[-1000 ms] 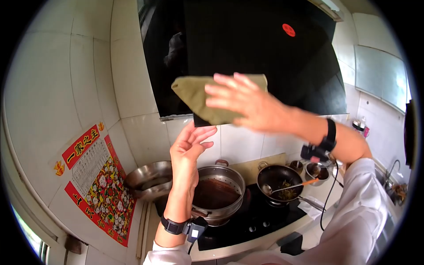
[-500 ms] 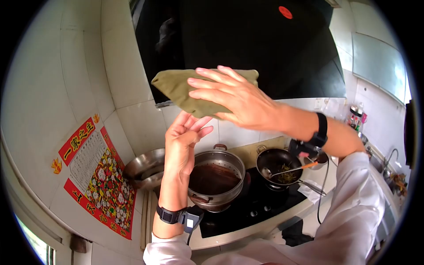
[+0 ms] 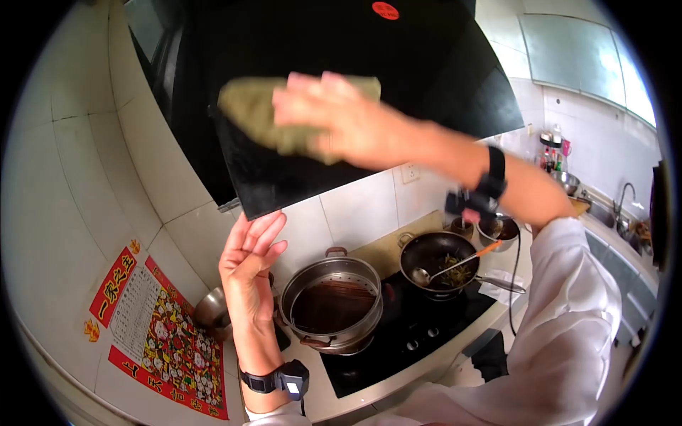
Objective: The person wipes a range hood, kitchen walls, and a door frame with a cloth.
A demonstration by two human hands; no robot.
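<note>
An olive-green cloth (image 3: 256, 117) lies flat against the glossy black panel of the range hood (image 3: 426, 78). My right hand (image 3: 334, 117), blurred by motion, presses on the cloth with its fingers stretched out; the thumb is not clear. My left hand (image 3: 249, 255) is raised under the panel's lower left corner. Its fingertips touch the bottom edge and partly pass behind it, while the fingers stay loosely apart. A black strap with a small device circles each wrist.
On the black cooktop (image 3: 419, 344) below stand a steamer pot (image 3: 376, 277) holding dark liquid and a wok (image 3: 419, 248) with a ladle (image 3: 455, 266). A metal bowl (image 3: 212, 309) is by the left wall, near a red poster (image 3: 160, 334). Farther right is a sink (image 3: 602, 213).
The cloth and my right hand have moved up the panel, uncovering its lower left corner. My left hand, formerly just beneath the cloth, is at that corner. The view has shifted.
</note>
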